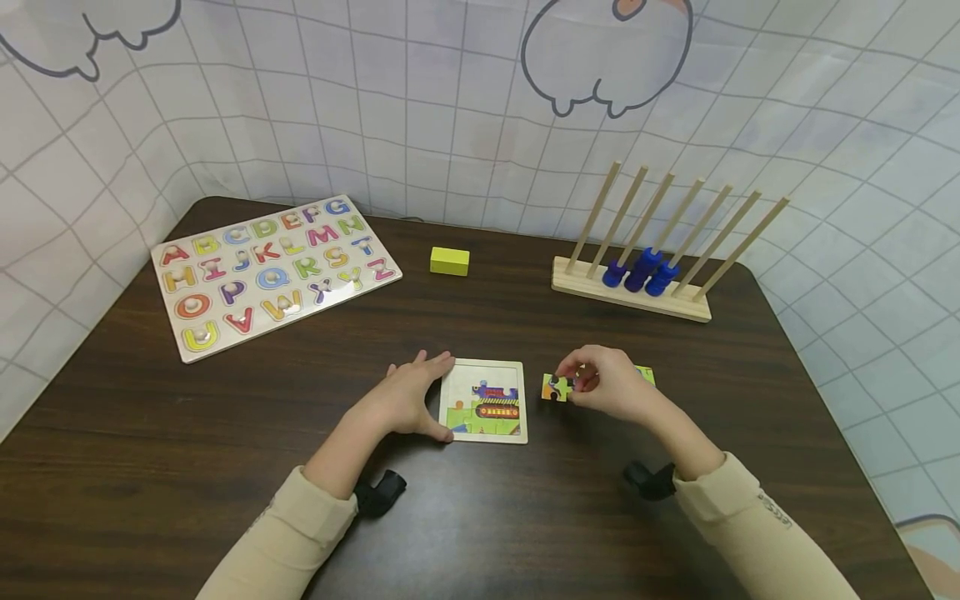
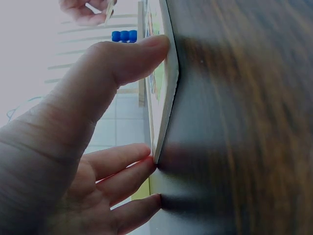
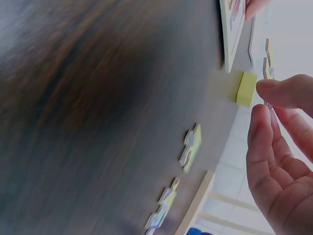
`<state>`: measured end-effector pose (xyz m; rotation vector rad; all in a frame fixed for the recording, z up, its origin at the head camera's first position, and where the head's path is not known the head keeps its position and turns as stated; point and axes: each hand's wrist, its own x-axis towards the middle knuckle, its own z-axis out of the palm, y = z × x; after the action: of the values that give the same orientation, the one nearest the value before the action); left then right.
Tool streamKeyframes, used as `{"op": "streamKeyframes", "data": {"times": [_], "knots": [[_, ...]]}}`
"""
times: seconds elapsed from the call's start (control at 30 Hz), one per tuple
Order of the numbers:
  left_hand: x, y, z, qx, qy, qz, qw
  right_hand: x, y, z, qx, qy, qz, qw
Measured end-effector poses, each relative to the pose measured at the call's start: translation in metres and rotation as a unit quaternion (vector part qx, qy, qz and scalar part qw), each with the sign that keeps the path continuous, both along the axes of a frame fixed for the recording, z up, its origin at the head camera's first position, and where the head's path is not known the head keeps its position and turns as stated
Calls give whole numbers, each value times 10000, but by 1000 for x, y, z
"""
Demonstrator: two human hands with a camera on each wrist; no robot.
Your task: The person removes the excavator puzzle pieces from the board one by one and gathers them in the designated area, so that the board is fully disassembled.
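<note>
A square jigsaw puzzle tray [image 1: 462, 377] lies flat on the table, with joined pieces showing an orange and purple tracked vehicle on green in its lower right. My left hand [image 1: 405, 398] spans its left side, fingers and thumb spread straight, the thumb on the lower edge and fingertips touching the upper left corner. To the right of the tray, my right hand [image 1: 611, 383] pinches a yellow-green jigsaw piece [image 1: 553, 388] between thumb and fingers, raised above the table. More loose jigsaw pieces [image 3: 191, 149] lie beyond that hand, mostly hidden by it in the head view.
An alphabet peg board [image 1: 262, 267] lies at the back left. A yellow block [image 1: 449, 262] sits at the back middle. At the back right stands a wooden rack [image 1: 630, 298] with upright rods and blue and purple beads. A patterned curtain [image 1: 450, 108] hangs behind the table.
</note>
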<state>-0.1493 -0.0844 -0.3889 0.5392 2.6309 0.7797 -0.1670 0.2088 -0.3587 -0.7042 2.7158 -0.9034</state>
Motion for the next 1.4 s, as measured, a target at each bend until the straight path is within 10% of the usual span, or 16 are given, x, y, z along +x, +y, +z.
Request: {"op": "streamKeyframes", "data": {"times": [1.4], "knots": [[-1, 0, -4, 23, -6, -14, 10000, -6, 35, -20, 417, -437, 99, 9981]]}}
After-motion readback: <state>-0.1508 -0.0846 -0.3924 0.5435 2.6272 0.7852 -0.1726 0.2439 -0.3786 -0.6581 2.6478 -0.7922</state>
